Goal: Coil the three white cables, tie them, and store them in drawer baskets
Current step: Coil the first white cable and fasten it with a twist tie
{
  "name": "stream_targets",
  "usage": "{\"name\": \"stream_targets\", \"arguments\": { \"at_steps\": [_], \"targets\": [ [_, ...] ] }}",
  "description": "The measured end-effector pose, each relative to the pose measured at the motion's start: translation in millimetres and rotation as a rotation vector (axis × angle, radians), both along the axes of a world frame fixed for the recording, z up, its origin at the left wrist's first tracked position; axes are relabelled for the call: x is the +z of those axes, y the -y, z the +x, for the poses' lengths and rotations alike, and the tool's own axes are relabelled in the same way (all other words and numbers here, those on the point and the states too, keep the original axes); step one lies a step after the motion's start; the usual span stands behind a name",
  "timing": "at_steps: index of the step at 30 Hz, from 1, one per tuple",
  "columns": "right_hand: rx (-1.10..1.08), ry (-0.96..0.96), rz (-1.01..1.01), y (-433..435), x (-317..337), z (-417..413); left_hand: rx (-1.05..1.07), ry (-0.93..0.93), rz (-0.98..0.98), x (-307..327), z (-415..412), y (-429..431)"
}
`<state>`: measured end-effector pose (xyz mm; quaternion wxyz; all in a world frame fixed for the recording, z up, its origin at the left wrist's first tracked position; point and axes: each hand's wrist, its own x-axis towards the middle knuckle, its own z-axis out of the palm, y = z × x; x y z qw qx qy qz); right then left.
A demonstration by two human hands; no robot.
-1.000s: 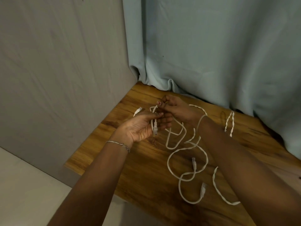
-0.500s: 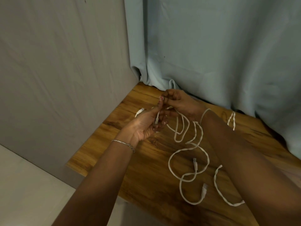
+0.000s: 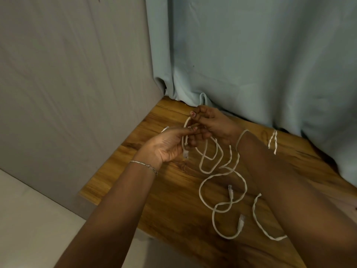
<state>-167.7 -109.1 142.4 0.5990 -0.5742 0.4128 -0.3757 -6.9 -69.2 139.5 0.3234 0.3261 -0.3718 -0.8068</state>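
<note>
Your left forefinger has dropped from upright since half a second ago, and a short arc of the white cable (image 3: 184, 128) now shows between your hands. Seen from the head camera, your left hand (image 3: 168, 149) curls its fingers round that cable just above a connector (image 3: 185, 154); your right hand (image 3: 212, 123) pinches it higher up between thumb and fingertips. Its loops hang onto the wooden table (image 3: 173, 200), one strand crossing your right wrist, with further coils (image 3: 200, 190) lying beside your right forearm.
</note>
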Motion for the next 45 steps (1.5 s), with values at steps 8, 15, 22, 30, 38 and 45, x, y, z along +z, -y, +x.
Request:
{"name": "stream_targets", "arguments": {
  "at_steps": [8, 15, 22, 30, 38, 45],
  "targets": [
    [-0.114, -0.202, -0.153, 2, -27, -3, 0.134, 0.041, -0.037, 0, -6, 6],
    [0.116, -0.694, -0.398, -23, -33, 17, 0.468, -0.205, -0.044, 2, -3, 27],
    [0.406, -1.107, -0.511, -27, -12, 20, 0.465, 0.172, -0.294, -3, -6, 40],
    [0.204, -1.247, -0.763, -16, 22, 14, 0.235, 0.951, -0.724, -25, -1, 38],
    [0.183, -1.237, -0.769, 11, 45, 1, -0.036, 0.560, -0.357, -13, 1, 18],
    [0.080, -1.534, -1.144, 24, 30, -18, -0.382, -0.027, -0.089, -15, 17, 14]
  ]
}}
